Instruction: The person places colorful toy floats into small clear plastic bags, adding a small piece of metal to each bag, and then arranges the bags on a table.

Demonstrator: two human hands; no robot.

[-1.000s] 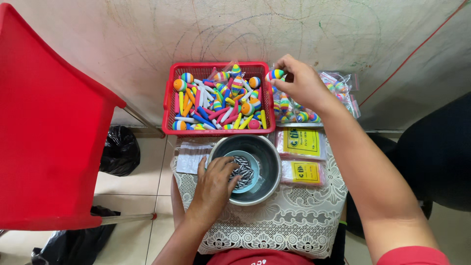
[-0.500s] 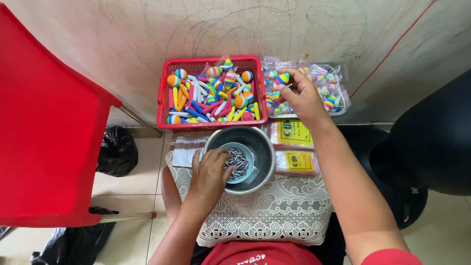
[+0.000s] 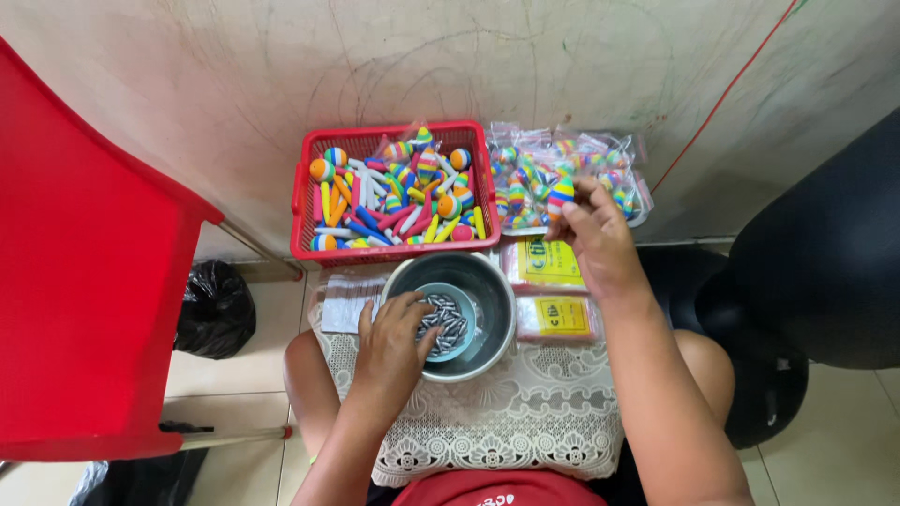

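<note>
1. Scuffed pale wall (image 3: pixel 525 66) behind; a small table covered by a white lace cloth (image 3: pixel 506 422) stands against it, over the seated person's lap.
2. Right hand (image 3: pixel 600 244), at the far right part of the table: thumb and fingers are closed together on a striped, egg-shaped float (image 3: pixel 561 195), held just above the near edge of a pile of clear packets (image 3: pixel 562 173) filled with similar striped pieces.
3. Left hand (image 3: pixel 394 342), near the table's centre: fingers curled loosely, tips dipping into a small blue bowl (image 3: pixel 448 323) of little dark and silvery metal pieces (image 3: pixel 444 319); whether any piece is pinched cannot be told.
4. The blue bowl sits inside a larger grey metal basin (image 3: pixel 492 309).
5. Red plastic basket (image 3: pixel 389 192), at the far left edge, just behind the basin: full of striped floats and coloured sticks.
6. Two flat packets with yellow labels (image 3: pixel 553 290), just right of the basin, below the right hand.
7. Paper sheet (image 3: pixel 347 302), left of the basin, at the table's left edge.
8. Red plastic chair (image 3: pixel 84 281), left of the table; black bag (image 3: pixel 214 309) on the tiled floor beside it.
</note>
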